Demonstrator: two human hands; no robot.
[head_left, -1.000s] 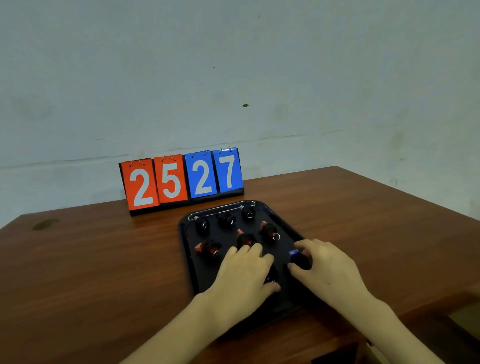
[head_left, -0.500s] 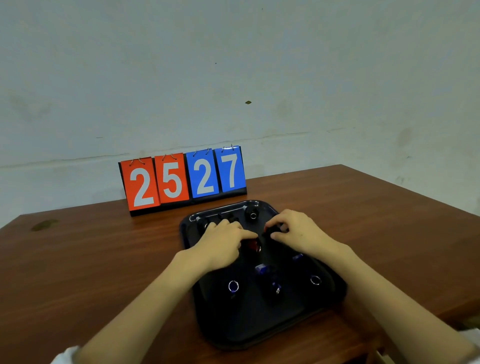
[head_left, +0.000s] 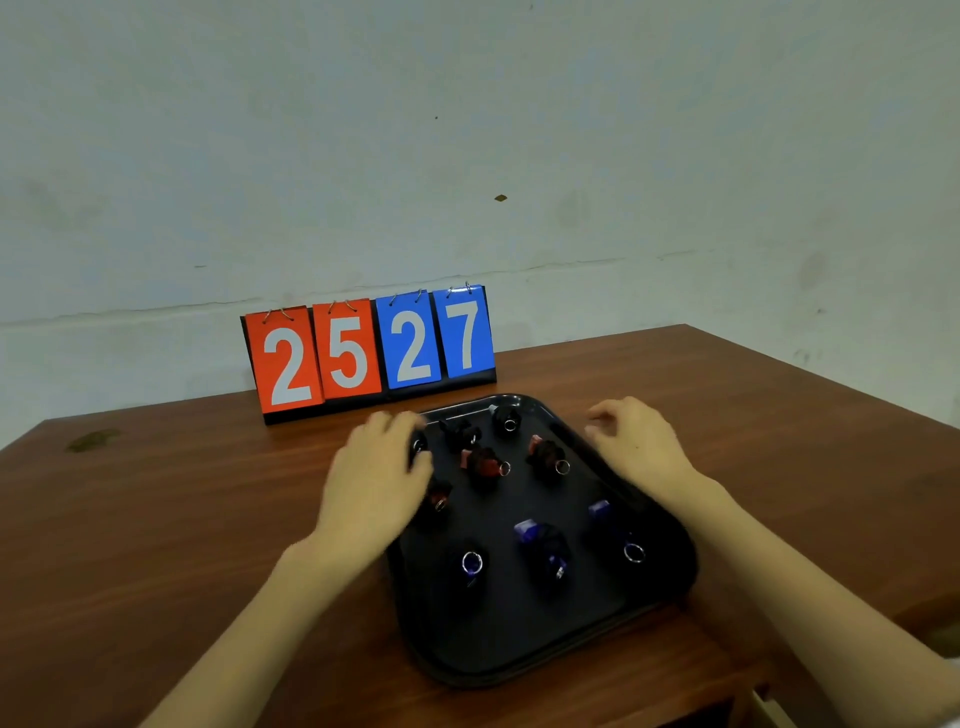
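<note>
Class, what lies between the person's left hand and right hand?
In the head view, the far end of the black tray lies between the left hand and the right hand, bearing small red and black ringed pieces.

Four white digits can be read, all on a flip scoreboard (head_left: 387, 391) that stands on the counter (head_left: 156, 519) just beyond the left hand (head_left: 371, 480) and further from the right hand (head_left: 641, 449). They are 2 and 5 on the orange-red cards (head_left: 318, 358), then 2 and 7 on the blue cards (head_left: 436, 338).
</note>
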